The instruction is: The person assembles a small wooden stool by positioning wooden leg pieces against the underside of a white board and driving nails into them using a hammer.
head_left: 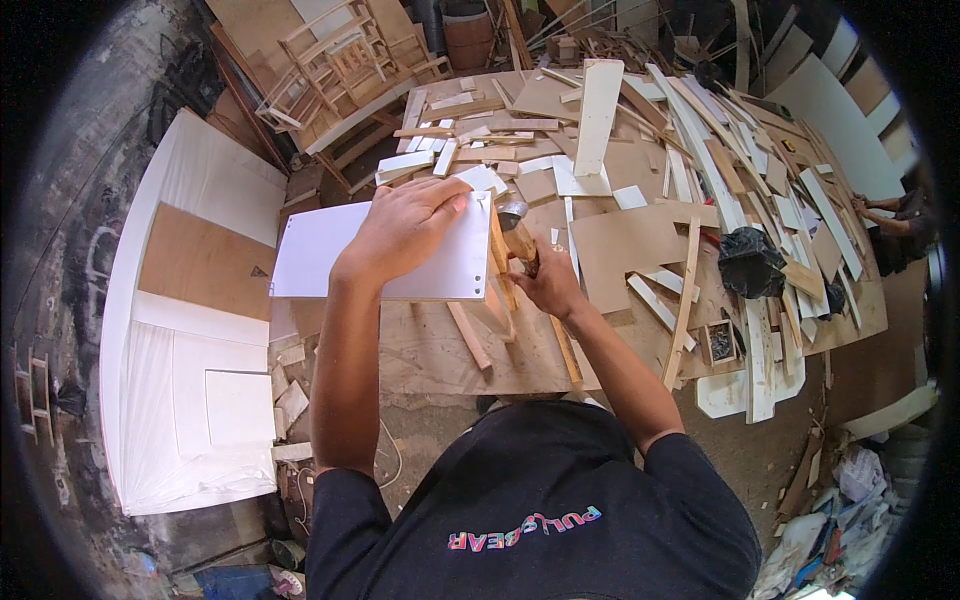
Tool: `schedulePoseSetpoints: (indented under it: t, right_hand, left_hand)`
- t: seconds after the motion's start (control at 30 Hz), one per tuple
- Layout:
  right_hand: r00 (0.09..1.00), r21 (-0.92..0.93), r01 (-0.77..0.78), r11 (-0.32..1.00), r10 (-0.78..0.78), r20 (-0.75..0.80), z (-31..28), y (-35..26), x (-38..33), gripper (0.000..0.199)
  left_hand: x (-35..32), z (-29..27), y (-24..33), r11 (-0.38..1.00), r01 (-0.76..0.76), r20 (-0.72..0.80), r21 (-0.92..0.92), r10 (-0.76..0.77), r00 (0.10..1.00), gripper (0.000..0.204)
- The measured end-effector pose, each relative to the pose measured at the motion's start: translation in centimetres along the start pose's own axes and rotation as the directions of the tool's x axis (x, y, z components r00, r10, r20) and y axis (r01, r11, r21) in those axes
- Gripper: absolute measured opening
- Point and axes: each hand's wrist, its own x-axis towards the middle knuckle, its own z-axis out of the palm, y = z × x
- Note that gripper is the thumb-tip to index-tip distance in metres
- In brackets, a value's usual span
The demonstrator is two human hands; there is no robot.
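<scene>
Pressing the white panel (385, 252) flat-palmed, left hand (405, 228) steadies while right hand (548, 285) fists the hammer (517, 235); a glancing blow could split the wooden strip (498, 262).

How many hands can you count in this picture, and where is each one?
3: the left hand presses on the white board; the right hand grips a hammer beside it; another person's hand shows at the far right edge. Others may be hidden.
</scene>
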Motion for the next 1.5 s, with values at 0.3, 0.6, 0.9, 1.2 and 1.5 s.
schedulePoseSetpoints:
  t: [0.3, 0.6, 0.9, 1.2, 1.5]
  right_hand:
    - [0.999, 0.022, 0.028, 0.999, -0.027, -0.037, 0.4, 0.4, -0.1, 0.052]
    - [0.999, -0.059, 0.028, 0.998, -0.031, -0.041, -0.1, -0.7, -0.1, 0.054]
    - [0.993, -0.026, 0.063, 0.998, -0.065, -0.1, 0.8, 0.2, 0.0, 0.053]
    - [0.997, 0.011, 0.029, 1.0, -0.028, -0.076, 0.4, -0.2, 0.2, 0.051]
    - [0.998, -0.053, 0.001, 0.999, -0.004, -0.059, 0.2, -0.9, 0.1, 0.051]
  left_hand:
    - [0.1, 0.0, 0.0, 1.0, 0.003, -0.002, 0.017, -0.003, 1.0, 0.043]
    - [-0.3, -0.2, 0.0, 1.0, -0.001, 0.003, 0.03, 0.001, 1.0, 0.043]
    - [0.1, -0.3, 0.0, 1.0, 0.004, 0.021, 0.024, -0.005, 1.0, 0.045]
    - [0.2, -0.2, 0.1, 0.999, -0.005, 0.007, 0.039, 0.005, 1.0, 0.044]
    - [0.0, -0.1, -0.1, 1.0, 0.002, -0.02, 0.005, -0.002, 1.0, 0.044]
